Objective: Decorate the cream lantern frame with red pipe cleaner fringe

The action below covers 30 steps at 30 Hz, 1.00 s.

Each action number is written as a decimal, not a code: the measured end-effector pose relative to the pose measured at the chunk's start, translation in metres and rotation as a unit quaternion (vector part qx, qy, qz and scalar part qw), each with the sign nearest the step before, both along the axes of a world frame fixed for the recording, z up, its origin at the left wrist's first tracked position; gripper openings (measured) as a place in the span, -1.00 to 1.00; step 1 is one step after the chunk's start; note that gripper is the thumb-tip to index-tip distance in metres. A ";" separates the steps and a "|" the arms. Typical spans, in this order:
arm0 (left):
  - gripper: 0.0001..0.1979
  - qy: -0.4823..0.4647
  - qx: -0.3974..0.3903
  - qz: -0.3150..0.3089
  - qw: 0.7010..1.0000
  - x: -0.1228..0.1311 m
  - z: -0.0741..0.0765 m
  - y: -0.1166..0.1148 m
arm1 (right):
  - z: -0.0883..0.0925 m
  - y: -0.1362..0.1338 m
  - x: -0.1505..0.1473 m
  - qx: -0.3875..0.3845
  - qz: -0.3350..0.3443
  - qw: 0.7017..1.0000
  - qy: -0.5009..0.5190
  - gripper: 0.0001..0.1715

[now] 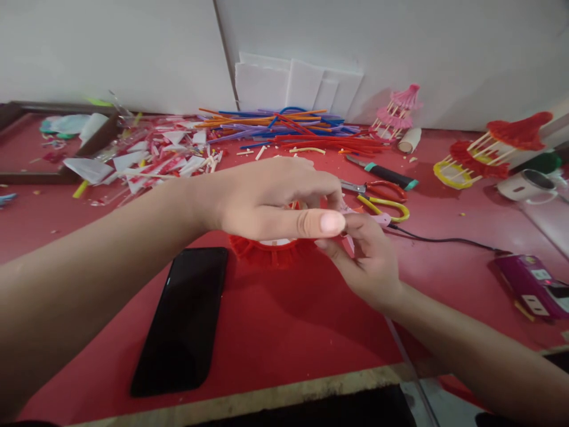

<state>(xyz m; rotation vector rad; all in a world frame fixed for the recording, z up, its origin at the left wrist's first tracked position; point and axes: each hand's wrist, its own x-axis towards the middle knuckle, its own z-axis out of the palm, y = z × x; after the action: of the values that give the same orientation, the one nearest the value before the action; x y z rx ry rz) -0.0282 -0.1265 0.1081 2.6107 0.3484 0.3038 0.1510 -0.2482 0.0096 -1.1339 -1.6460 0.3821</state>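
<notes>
My left hand reaches across from the left, thumb stretched along the front and fingers curled behind it. Its fingertips meet those of my right hand, whose thumb and fingers are bent together. Whatever lies between the fingertips is too small or hidden to make out. Under my left hand sits a red fringed craft piece with a pale middle, mostly covered by the hand. Just behind my right fingers shows part of a pink tool with a cord, perhaps a glue gun.
A black phone lies front left. Behind are pliers, a cutter knife, coloured pipe cleaners and scraps. Pink and red tiered models, a mug and a purple power strip occupy the right.
</notes>
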 end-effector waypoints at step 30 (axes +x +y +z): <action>-0.73 0.197 -0.051 -0.034 0.978 0.032 0.022 0.008 | -0.007 0.009 0.004 -0.075 -0.068 0.993 0.060 -0.58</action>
<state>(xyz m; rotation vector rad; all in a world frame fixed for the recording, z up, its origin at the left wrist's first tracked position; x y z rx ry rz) 0.0037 -0.1187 0.1303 2.5632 0.3939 -0.2543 0.1551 -0.2388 0.0022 -1.3019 -1.4454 0.4818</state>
